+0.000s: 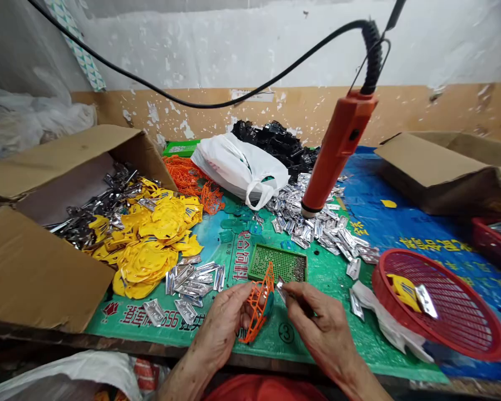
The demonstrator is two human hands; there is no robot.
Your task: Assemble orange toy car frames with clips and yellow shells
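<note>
My left hand (223, 317) is closed around an orange plastic lattice frame (256, 314), tilted upright, with a teal plastic piece (269, 305) against its right side. Just right of it, my right hand (321, 323) pinches a small shiny metal plate (281, 288) close to the frame's edge. The fingertips partly cover this plate. Beyond both hands lies a green perforated tray (267, 259) with tiny metal screws or pins at its right end. Loose metal plates (196, 281) lie to the left of my left hand.
An orange electric screwdriver (338, 150) hangs from a black cable over piled metal plates (313, 228). At left, an open carton (45, 267) spills metal parts beside yellow plastic pieces (150, 239). A white bag (237, 164) lies behind; a red basket (455, 289) stands right.
</note>
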